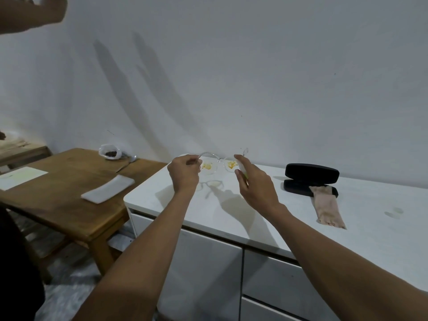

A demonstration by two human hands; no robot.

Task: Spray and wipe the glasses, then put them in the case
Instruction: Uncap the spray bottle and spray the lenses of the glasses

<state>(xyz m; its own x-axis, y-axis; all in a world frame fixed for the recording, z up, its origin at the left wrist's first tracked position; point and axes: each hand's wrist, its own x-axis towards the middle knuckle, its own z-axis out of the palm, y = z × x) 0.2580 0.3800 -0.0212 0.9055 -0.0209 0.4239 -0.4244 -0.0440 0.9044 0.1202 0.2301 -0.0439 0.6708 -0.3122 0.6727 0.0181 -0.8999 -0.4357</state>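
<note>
Smeared glasses (218, 164) are pinched by the left hand (184, 174); a small spray bottle (242, 169) is gripped by the right hand (253, 185), over the white countertop's (347, 216) rear edge.

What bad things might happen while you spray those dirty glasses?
The glasses are held in the air by one temple in the left hand, so they might slip and drop onto the white counter. The right hand aims the small spray bottle very close, so mist could miss the yellow smears.

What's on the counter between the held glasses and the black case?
Head view: bare white counter between the clear-framed glasses and the open black case.
</note>
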